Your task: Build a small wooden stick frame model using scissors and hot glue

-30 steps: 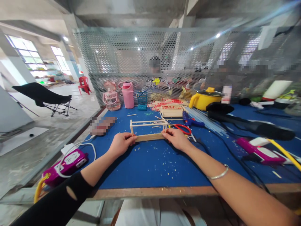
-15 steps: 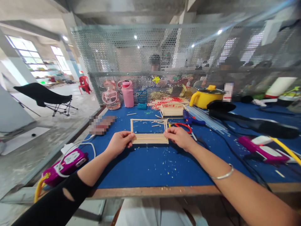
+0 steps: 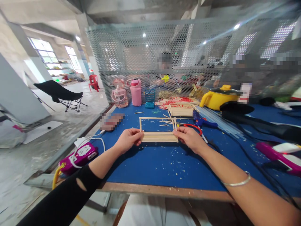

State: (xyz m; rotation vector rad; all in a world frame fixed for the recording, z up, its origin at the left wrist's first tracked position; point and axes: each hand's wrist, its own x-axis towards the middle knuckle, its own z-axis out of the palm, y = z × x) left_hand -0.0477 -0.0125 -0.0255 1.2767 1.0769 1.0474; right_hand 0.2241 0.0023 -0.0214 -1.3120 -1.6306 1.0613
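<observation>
A small frame of thin wooden sticks (image 3: 160, 137) is held up over the blue tabletop, its lower part a row of sticks side by side, its upper part an open rectangle. My left hand (image 3: 130, 139) pinches its left end between thumb and fingers. At the opposite end, my right hand (image 3: 190, 138) grips it the same way. Behind it lies another wooden stick structure (image 3: 182, 111), box-like. A blue glue gun (image 3: 203, 121) and red-handled scissors (image 3: 194, 127) rest just beyond my right hand.
Red-tipped sticks (image 3: 175, 102) are piled at the back, near a pink bottle (image 3: 135, 92), a clear pink bottle (image 3: 119, 95) and a yellow pot (image 3: 221, 98). Translucent glue sticks (image 3: 219, 124) lie rightward. A purple power strip (image 3: 80, 158) sits left. A perforated metal screen (image 3: 131, 53) stands behind.
The camera view has turned slightly left, so everything appears shifted right. Both hands keep their hold on the stick frame, with little other movement.
</observation>
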